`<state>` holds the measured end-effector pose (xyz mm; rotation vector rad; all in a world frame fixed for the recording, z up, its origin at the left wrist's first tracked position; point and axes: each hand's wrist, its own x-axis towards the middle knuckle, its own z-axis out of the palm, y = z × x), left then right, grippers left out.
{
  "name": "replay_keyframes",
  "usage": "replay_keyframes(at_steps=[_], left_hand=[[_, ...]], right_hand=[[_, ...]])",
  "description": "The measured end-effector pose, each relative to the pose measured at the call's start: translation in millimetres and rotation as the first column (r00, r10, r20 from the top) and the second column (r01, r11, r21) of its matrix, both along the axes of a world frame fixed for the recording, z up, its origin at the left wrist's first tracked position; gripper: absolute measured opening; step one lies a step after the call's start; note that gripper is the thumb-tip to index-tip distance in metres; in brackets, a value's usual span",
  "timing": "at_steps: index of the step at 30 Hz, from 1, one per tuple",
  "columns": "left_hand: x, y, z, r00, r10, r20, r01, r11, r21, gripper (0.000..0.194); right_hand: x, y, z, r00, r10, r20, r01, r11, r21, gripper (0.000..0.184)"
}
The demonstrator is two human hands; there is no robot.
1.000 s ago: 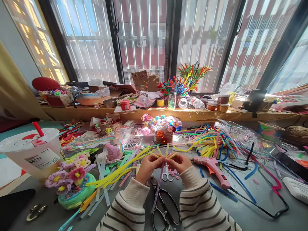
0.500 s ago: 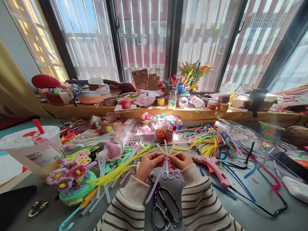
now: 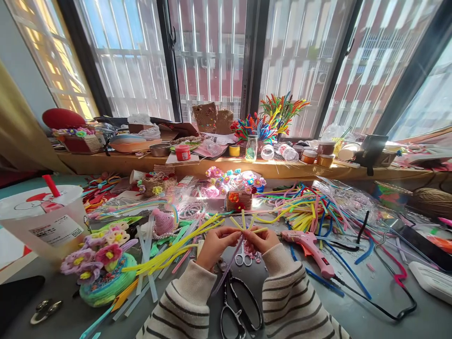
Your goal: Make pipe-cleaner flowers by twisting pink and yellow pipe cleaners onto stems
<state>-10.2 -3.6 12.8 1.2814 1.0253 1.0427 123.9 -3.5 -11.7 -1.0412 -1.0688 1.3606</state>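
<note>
Both of my hands meet at the centre of the table, fingertips pinched round one small bundle of pipe cleaners. Its yellow pipe cleaners (image 3: 243,218) fan out above the fingers, and a purple pipe cleaner (image 3: 222,278) slants down below them. My left hand (image 3: 214,245) grips the bundle from the left side. From the right, my right hand (image 3: 263,240) closes on the same joint, where the fingers hide the crossing. Small white-handled scissors (image 3: 243,258) lie just beneath the hands. Larger black-handled scissors (image 3: 240,306) rest nearer me, between the sleeves.
A pink glue gun (image 3: 310,249) with a black cord lies right of my hands. Loose yellow pipe cleaners (image 3: 162,256) and clear glue sticks (image 3: 150,273) spread leftward. A lidded drink cup (image 3: 42,221) and a flower-topped green piece (image 3: 106,282) stand at left.
The view has shifted slightly. My right fingers have closed in over the joint, and the purple pipe cleaner's lower end has swung a little. Both hands still hold the bundle.
</note>
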Motion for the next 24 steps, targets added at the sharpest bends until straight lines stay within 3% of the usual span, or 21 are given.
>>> replay_keyframes(at_steps=[7, 11, 19, 24], left_hand=[[-1.0, 2.4, -3.3, 0.995, 0.066, 0.068, -0.060, 0.994, -0.092, 0.023], [0.2, 1.0, -3.6, 0.999, -0.016, 0.051, 0.020, 0.996, -0.085, 0.023], [5.6, -2.2, -7.4, 0.981, -0.195, 0.008, 0.195, 0.976, -0.095, 0.025], [5.1, -2.2, -6.9, 0.966, -0.260, 0.007, 0.259, 0.962, -0.085, 0.025]], right_hand=[[3.0, 0.0, 4.7, 0.980, -0.165, -0.110, 0.175, 0.980, 0.091, 0.031], [4.0, 0.0, 6.0, 0.954, -0.245, -0.173, 0.263, 0.960, 0.095, 0.028], [6.9, 5.1, -1.9, 0.939, -0.275, -0.207, 0.289, 0.956, 0.040, 0.027], [10.0, 4.7, 1.8, 0.947, -0.216, -0.237, 0.223, 0.975, 0.005, 0.028]])
